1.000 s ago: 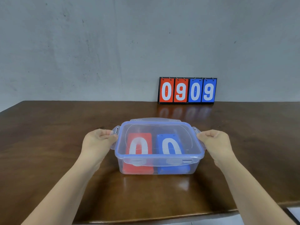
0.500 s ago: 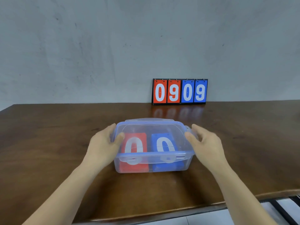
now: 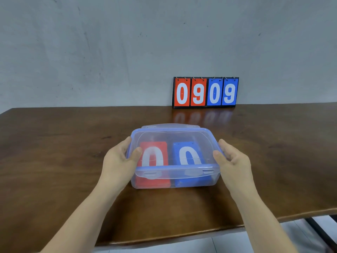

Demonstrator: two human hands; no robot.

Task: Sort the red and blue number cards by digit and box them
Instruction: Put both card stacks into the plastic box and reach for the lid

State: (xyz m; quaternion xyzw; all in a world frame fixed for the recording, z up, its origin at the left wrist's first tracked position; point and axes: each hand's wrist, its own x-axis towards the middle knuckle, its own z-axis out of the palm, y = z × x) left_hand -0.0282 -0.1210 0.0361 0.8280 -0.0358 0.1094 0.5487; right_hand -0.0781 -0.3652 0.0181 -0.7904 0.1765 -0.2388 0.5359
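Moved: thumbs now hooked over box [image 3: 175,177] lid [image 3: 173,141].
Left hand [image 3: 118,161]: clasps box's left end, steadying.
Right hand [image 3: 232,161]: clasps right end, likely to lift.

box [image 3: 175,168]: clear, closed, flat on the table [image 3: 54,161]
red card [image 3: 155,152]: 0 up, inside, left half
blue card [image 3: 187,154]: 0 up, inside, right half

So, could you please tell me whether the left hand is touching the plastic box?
Touching. The head view shows the left hand gripping the box at its left end, thumb lying on the lid and fingers against the side wall.
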